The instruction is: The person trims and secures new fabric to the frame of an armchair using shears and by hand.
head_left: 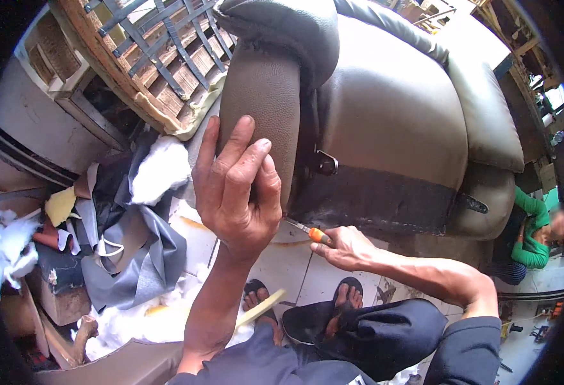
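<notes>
A brown leather sofa seat [394, 96] stands in front of me with its padded armrest [259, 96] nearest my left side. My left hand [237, 186] lies against the armrest's lower end, its fingers apart and slightly bent, gripping nothing. In my closed right hand [346, 249] is a screwdriver [320, 236] with an orange and black handle. Its metal shaft points left, and the tip reaches the armrest's bottom edge beside my left wrist. A dark fabric strip [378, 199] runs along the seat's lower part, with a black metal bracket [325, 163] near the armrest.
At the upper left leans a wooden frame [147, 90] with woven dark straps. Grey leather scraps [141, 256] and white stuffing [161, 172] are heaped on the left. A person in a green top [535, 234] crouches at the far right. My sandalled feet stand on white tiles [288, 273].
</notes>
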